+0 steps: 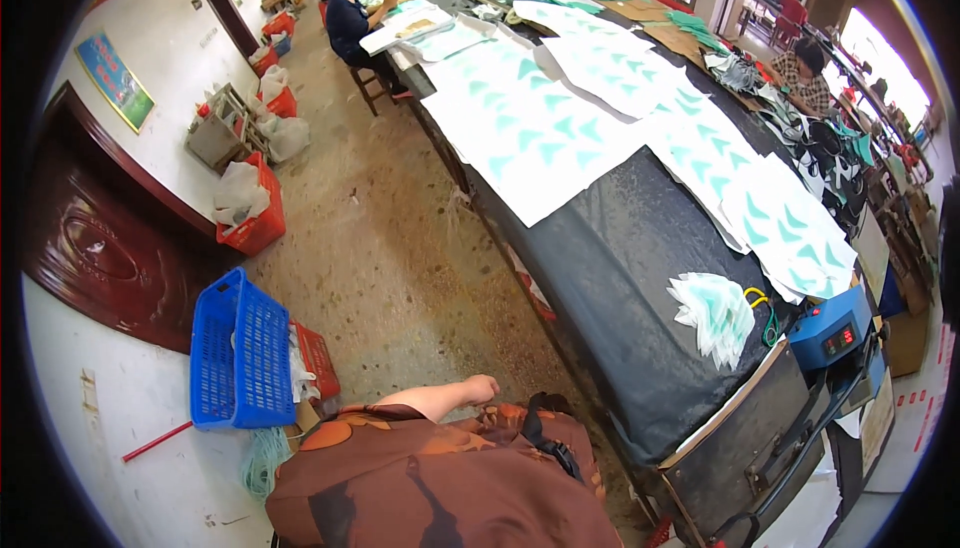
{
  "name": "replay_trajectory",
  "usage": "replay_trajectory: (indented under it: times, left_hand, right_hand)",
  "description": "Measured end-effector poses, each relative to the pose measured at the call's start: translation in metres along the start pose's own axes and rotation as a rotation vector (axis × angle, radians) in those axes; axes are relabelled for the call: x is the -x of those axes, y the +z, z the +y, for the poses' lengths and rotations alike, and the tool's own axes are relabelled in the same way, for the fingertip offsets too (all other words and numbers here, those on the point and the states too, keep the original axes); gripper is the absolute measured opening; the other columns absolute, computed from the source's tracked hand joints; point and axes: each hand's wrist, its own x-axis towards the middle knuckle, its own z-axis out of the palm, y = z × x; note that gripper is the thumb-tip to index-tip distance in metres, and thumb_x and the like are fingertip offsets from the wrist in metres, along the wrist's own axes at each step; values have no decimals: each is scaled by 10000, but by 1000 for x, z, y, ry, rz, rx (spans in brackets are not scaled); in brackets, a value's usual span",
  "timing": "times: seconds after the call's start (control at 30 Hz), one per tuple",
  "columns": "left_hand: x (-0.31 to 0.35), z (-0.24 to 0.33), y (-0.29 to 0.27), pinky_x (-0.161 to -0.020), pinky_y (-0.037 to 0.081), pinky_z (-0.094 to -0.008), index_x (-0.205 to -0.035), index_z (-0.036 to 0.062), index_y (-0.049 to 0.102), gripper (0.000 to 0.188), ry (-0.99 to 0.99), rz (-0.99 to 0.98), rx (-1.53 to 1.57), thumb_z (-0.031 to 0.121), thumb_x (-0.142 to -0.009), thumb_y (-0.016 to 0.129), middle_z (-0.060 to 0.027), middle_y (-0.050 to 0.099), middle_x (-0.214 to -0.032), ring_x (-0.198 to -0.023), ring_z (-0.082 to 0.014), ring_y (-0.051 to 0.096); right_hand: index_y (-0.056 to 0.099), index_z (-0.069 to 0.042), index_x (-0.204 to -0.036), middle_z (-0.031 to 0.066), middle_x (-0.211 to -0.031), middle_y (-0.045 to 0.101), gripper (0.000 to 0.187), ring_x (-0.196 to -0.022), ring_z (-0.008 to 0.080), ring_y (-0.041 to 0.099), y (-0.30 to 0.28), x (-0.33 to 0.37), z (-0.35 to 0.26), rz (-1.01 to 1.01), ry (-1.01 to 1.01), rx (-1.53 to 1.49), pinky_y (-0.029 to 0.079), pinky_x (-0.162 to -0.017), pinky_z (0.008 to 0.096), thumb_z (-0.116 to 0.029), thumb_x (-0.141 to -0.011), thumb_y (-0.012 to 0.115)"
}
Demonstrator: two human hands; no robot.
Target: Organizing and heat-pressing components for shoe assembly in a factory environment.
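Note:
My left hand [482, 389] hangs at the front of my body above the floor, its fingers curled closed. It is nearest to my brown patterned garment [430, 478] and a black strap with a buckle [553, 444]. I see nothing in the fingers. My right hand does not show. To the right runs a long black-covered table [610, 238]. On its near part lie a stack of white and pale-green cut pieces [712, 320] and scissors with a yellow and a green handle loop [757, 297]. White sheets with green arrow-like shapes [540, 118] spread farther along.
A blue machine with a lit display [835, 333] stands at the table's near right end. Along the left wall are a blue crate [240, 358], red baskets [252, 210] and a dark red door [110, 228]. People sit working at both sides of the table, one in dark blue [350, 28].

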Motion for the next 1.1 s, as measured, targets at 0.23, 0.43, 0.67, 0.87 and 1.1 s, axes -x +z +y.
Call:
replay_trajectory:
  times: [0.23,0.43,0.67,0.87,1.1]
  left_hand:
    - [-24,-4,6,-762,517,-364,-1037,80,679,313,60,21,-74,86,-732,613,-116,689,-972,-877,-257,657]
    - [-39,42,-4,-758,514,-361,-1019,88,678,290,127,59,-52,113,-737,612,-114,687,-950,-882,-256,655]
    - [-34,80,0,-809,501,-365,-1045,98,665,311,215,20,-128,135,-741,611,-118,685,-972,-934,-259,647]
    - [-34,69,11,-833,495,-374,-1051,112,666,306,299,-2,-302,137,-752,608,-121,675,-1030,-985,-276,637]
    - [20,56,-16,-827,493,-431,-1383,206,411,676,634,-253,-1064,163,-752,649,-153,626,-1115,-1005,-335,618]
  right_hand:
    - [613,32,-1018,8,-688,480,224,-549,106,396,27,6,-7,-51,50,-97,321,-477,252,-163,-935,541]
    - [657,-18,-1014,21,-735,547,204,-566,108,424,32,15,-13,-26,115,10,341,-482,239,-179,-920,576]
    - [667,-30,-1011,33,-776,582,197,-585,114,450,24,7,3,-246,147,95,375,-512,259,-174,-923,567]
    - [660,-12,-1023,48,-820,594,200,-630,144,458,28,7,2,-257,101,116,396,-560,282,-144,-921,550]
    - [662,-7,-1027,76,-868,611,196,-675,176,492,31,5,1,-251,98,161,421,-610,296,-119,-909,554]
